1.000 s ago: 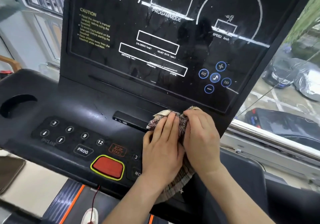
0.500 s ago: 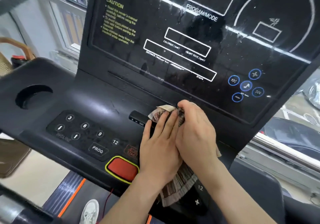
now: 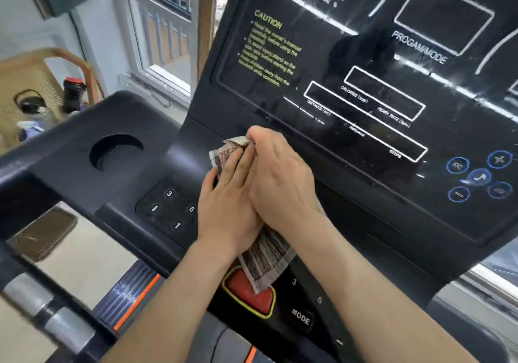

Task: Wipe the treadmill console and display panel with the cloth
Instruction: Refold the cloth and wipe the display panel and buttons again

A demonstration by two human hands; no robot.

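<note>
Striped, perhaps woven cloth point(image 3: 266, 256); matte console point(image 3: 70, 166)

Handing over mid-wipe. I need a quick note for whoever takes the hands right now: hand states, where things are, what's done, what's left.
Left hand: fingers flat, pressing the cloth onto the console.
Right hand: overlaps the left, fingers curled on the cloth's upper edge.
Cloth lies at the foot of the display panel, its tail over the red button.
Done: cannot tell. Left: panel shows streaks; the cup holder side probably needs wiping too.
</note>
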